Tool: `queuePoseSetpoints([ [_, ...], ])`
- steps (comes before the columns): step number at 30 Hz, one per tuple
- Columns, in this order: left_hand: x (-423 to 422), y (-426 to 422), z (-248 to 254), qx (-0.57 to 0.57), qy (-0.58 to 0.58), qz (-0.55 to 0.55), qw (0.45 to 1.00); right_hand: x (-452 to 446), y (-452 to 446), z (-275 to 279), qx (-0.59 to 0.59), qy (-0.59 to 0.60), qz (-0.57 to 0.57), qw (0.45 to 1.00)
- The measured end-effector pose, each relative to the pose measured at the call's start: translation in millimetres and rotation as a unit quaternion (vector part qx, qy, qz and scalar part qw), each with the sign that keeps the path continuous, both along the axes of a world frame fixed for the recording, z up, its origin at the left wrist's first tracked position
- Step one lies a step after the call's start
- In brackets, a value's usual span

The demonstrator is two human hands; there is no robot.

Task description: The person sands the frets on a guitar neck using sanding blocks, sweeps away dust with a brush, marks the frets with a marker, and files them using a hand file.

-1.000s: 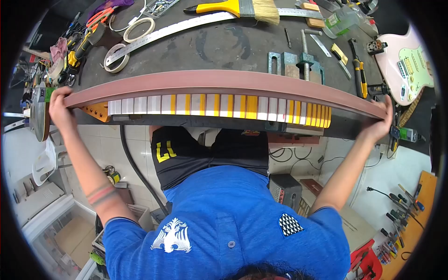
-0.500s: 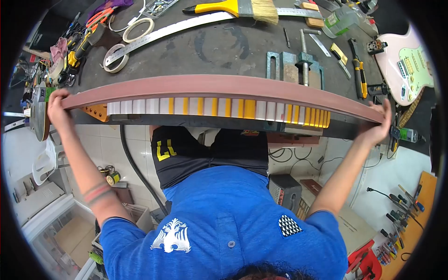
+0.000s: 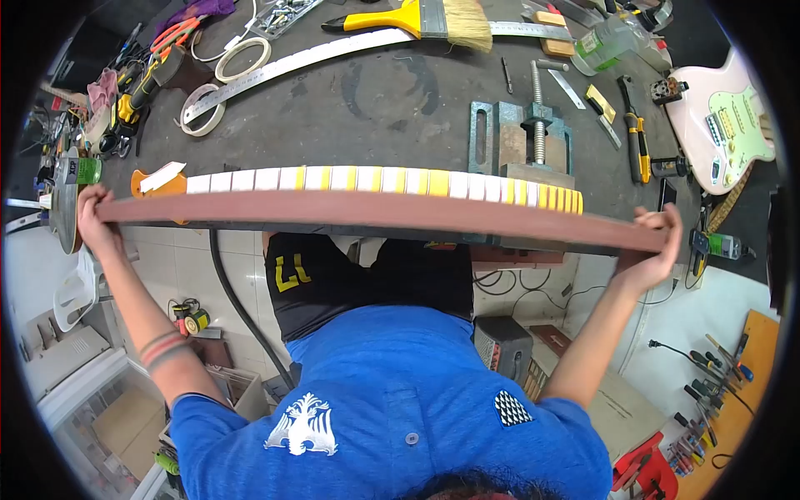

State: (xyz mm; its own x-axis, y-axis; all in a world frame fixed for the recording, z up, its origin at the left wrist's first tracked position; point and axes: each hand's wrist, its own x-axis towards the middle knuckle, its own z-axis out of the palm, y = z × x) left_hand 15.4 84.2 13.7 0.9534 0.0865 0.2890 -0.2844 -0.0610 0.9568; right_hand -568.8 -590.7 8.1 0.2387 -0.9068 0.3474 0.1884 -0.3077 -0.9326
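A long reddish-brown bar spans the front edge of the bench, slightly blurred. My left hand grips its left end and my right hand grips its right end. Just beyond the bar, a guitar neck shows its far part, covered with white and yellow tape strips between frets. The bar hides the neck's near side. At the left, the orange headstock bears a scrap of white tape. A green metal vise stands behind the neck's right part.
On the dark bench lie a steel ruler, a yellow-handled brush, tape rolls and yellow-black pliers. A pink guitar body is at the right, beyond a clear bottle.
Both hands have brought the bar nearer to my body, from the neck's far side to its near side. More of the strips' far ends and the headstock now show.
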Motion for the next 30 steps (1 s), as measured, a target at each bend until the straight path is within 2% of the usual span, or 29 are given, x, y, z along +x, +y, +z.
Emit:
queuePoseSetpoints([
  [1,28.5,53.9,-5.3,-0.025,0.026,-0.017,0.999,4.9,24.4,-2.3,0.017,-0.011,0.044,0.999],
  [3,8.8,32.3,-2.3,-0.030,0.026,-0.033,0.999,-20.7,11.3,-6.1,-0.009,-0.008,0.098,0.995],
  [7,-101.5,-122.9,9.3,-0.017,0.002,-0.150,0.989,-107.2,-98.1,-1.6,0.014,-0.007,-0.096,0.995],
  [9,-121.3,-137.2,13.4,-0.009,0.004,-0.188,0.982,-133.5,-135.2,-4.0,0.008,-0.026,-0.135,0.991],
  [10,-125.7,-138.8,13.9,-0.006,0.003,-0.204,0.979,-116.5,-122.8,1.4,0.005,-0.013,-0.116,0.993],
  [11,-102.5,-107.4,9.9,0.028,-0.013,-0.181,0.983,-101.9,-103.5,-3.4,0.003,0.001,-0.099,0.995],
  [12,-70.1,-65.0,3.4,0.028,0.006,-0.109,0.994,-78.0,-72.1,-4.5,0.001,0.016,-0.085,0.996],
  [13,-30.1,-8.6,-4.5,0.055,0.007,-0.096,0.994,-44.5,-33.5,-2.9,0.004,0.011,-0.047,0.999],
  [15,29.6,72.8,-16.2,0.019,-0.009,-0.026,0.999,-3.1,18.8,0.0,-0.004,0.010,0.012,1.000],
  [17,35.6,63.9,-12.1,-0.003,0.011,-0.005,1.000,1.3,24.6,1.0,0.005,-0.021,0.102,0.995],
  [19,-11.3,-23.5,-5.8,-0.015,-0.002,-0.067,0.998,-33.6,-27.3,0.2,-0.020,0.002,0.033,0.999],
  [21,-68.2,-112.8,3.1,0.022,-0.006,-0.111,0.994,-74.7,-92.2,6.2,0.017,0.001,-0.065,0.998],
  [23,-121.6,-168.4,17.3,-0.013,0.017,-0.180,0.983,-89.7,-123.9,17.0,0.039,-0.023,-0.168,0.985],
  [25,-94.7,-130.0,13.9,0.091,-0.008,-0.176,0.980,-79.3,-108.1,10.2,0.024,-0.014,-0.111,0.993],
  [27,-31.9,-46.1,2.1,0.067,0.023,-0.130,0.989,-45.2,-57.6,1.7,0.020,-0.014,-0.041,0.999],
  [28,2.9,3.5,-6.3,0.019,0.054,-0.087,0.995,-18.8,-21.3,-0.3,-0.007,0.006,-0.020,1.000],
  [29,43.5,65.3,-18.3,0.033,0.026,-0.085,0.995,-5.5,2.3,1.2,-0.003,0.003,0.017,1.000],
  [30,46.1,73.0,-12.7,-0.005,0.037,-0.025,0.999,4.4,21.6,3.2,0.002,-0.001,0.056,0.998],
])
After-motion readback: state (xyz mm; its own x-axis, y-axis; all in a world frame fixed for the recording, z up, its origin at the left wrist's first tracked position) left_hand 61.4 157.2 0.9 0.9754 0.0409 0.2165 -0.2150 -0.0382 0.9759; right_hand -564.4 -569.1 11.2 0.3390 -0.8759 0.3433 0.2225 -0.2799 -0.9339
